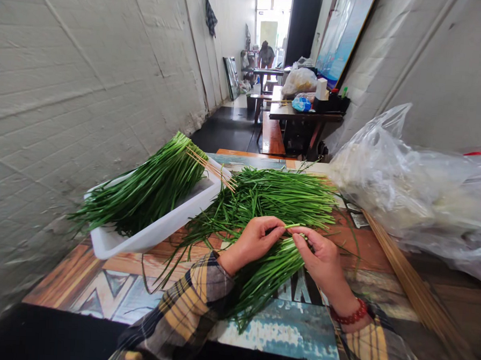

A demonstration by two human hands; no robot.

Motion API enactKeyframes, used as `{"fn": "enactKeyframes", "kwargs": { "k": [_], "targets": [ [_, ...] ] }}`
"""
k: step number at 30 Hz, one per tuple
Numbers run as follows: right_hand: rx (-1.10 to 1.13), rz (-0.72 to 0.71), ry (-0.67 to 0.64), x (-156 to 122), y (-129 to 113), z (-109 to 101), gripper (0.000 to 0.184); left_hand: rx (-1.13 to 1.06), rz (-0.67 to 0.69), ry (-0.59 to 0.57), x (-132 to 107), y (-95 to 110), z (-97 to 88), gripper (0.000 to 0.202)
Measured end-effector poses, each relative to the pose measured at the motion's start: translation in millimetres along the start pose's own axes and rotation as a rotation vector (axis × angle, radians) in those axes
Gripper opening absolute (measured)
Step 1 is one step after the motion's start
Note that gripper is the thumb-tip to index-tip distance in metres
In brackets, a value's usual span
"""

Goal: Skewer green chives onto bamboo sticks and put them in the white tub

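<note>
My left hand is closed in a pinch on a small bunch of green chives that trails toward me over the table. My right hand, with a red bead bracelet at the wrist, grips the same bunch at its cut ends, fingers curled. A single chive stalk sticks out between the two hands. Behind them lies a loose pile of chives on the table. To the left, a white tray holds chives threaded on bamboo skewers.
A bundle of bare bamboo skewers lies along the right of the painted wooden table. Clear plastic bags pile up at the right. A white brick wall runs along the left. Farther back stand a bench, a cluttered table, and a person.
</note>
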State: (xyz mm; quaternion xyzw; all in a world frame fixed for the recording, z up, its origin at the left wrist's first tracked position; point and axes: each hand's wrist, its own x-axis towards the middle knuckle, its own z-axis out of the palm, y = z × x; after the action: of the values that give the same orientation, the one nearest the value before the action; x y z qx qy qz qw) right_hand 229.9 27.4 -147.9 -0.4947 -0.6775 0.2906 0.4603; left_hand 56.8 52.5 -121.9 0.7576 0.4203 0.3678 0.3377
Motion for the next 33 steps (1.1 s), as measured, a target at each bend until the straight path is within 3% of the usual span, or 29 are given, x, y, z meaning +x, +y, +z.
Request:
{"fn": "enactKeyframes", "kwargs": {
  "k": [12,18,24,33],
  "targets": [
    [-0.016,0.041,0.024,1.1,1.7,3.3,0.022,0.191,0.081,0.009,-1.7,-3.5,-1.4,0.023],
    [-0.024,0.051,0.034,-2.6,7.7,3.8,0.040,0.116,0.069,-0.031,-0.3,1.1,-3.8,0.026],
    [-0.005,0.026,0.016,-4.2,4.4,3.3,0.032,0.025,0.033,-0.058,-0.3,2.0,-3.7,0.027],
    [-0.088,0.004,0.046,-3.4,1.7,3.2,0.017,0.093,0.071,-0.172,-0.5,1.2,-2.3,0.026]
  ]
}}
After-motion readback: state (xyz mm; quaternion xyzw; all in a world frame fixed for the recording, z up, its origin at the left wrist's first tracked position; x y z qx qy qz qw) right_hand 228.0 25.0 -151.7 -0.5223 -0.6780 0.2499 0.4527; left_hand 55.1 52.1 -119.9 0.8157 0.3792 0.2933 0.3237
